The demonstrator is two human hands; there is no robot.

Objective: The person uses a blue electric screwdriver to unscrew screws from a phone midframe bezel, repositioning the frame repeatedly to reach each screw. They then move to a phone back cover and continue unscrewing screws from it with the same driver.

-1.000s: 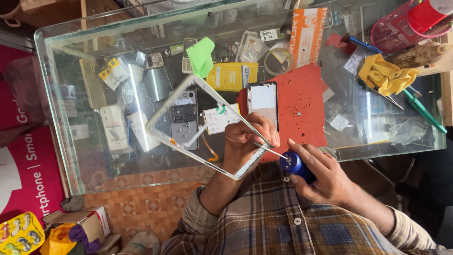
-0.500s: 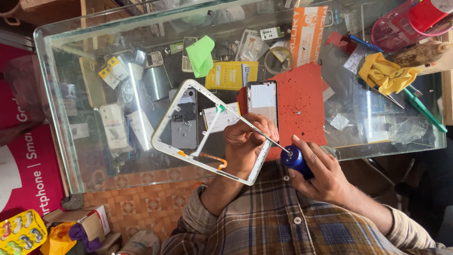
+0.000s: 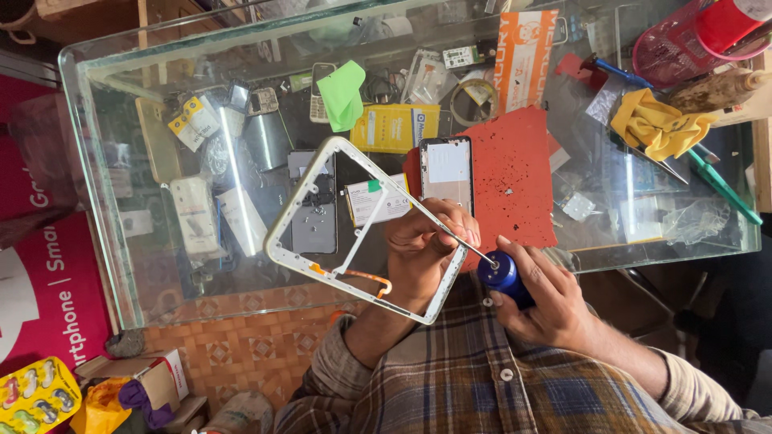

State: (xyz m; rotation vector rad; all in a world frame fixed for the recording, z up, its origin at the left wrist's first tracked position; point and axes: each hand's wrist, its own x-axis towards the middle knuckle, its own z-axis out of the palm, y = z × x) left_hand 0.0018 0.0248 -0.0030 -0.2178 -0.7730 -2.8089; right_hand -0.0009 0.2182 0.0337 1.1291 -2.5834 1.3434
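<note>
Hands: two, both mine, both closed on objects above the near edge of the desk.
Left hand (image 3: 426, 245): my fingers are wrapped around one corner of the white frame, gripping it firmly.
White frame (image 3: 322, 217): one piece, a thin rectangular phone mid-frame of pale plastic with rounded corners and one crossbar; I hold it tilted over the glass, its far corner near the green scrap. One orange flex strip curls at its lower edge.
Right hand (image 3: 539, 293): curled tight around the blue handle of the screwdriver.
Screwdriver (image 3: 486, 261): one, with a rounded glossy blue grip and a slim metal shaft; the tip reaches my left fingers at the frame's corner.
Desk (image 3: 104, 241): one glass-topped case, clear and reflective, with phone parts seen through it.
Red mat (image 3: 515, 181): one flat sheet, matte, speckled with small dark specks, lying just beyond my hands.
Phone (image 3: 446, 173): one, flat, dark-edged with a pale panel, lying on the mat's left part.
Green scrap (image 3: 342, 92): one, a soft folded piece.
Yellow cloth (image 3: 655, 124): one, crumpled, far right.
Yellow packet (image 3: 394, 127): one, flat and rectangular.
</note>
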